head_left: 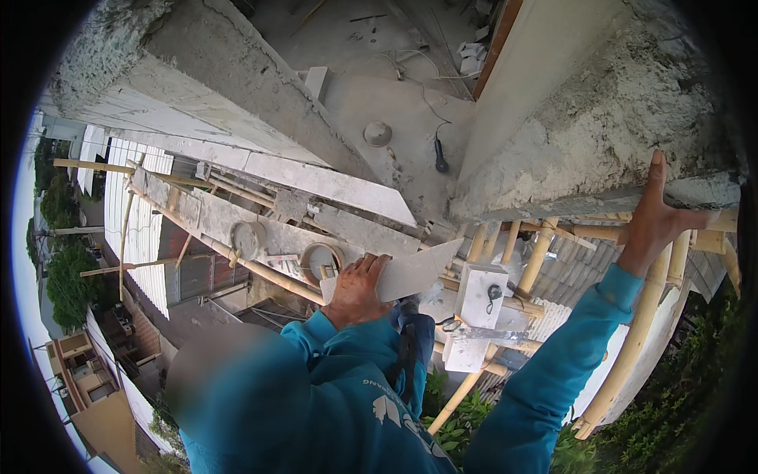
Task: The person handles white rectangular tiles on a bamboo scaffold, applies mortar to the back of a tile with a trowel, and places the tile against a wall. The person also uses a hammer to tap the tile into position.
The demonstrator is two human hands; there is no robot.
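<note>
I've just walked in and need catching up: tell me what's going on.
The person's left hand holds a flat, pale grey slab with a slanted end. The right hand, fingers spread, rests against the rough grey concrete wall. A round, stained bucket stands just beyond the left hand, and a dark, corded hand tool lies on the grey concrete floor.

Teal sweatshirt [332, 403], below the pale board [418, 272]: short line of small white lettering [377, 384], white emblem [387, 409] just beside it.
</note>
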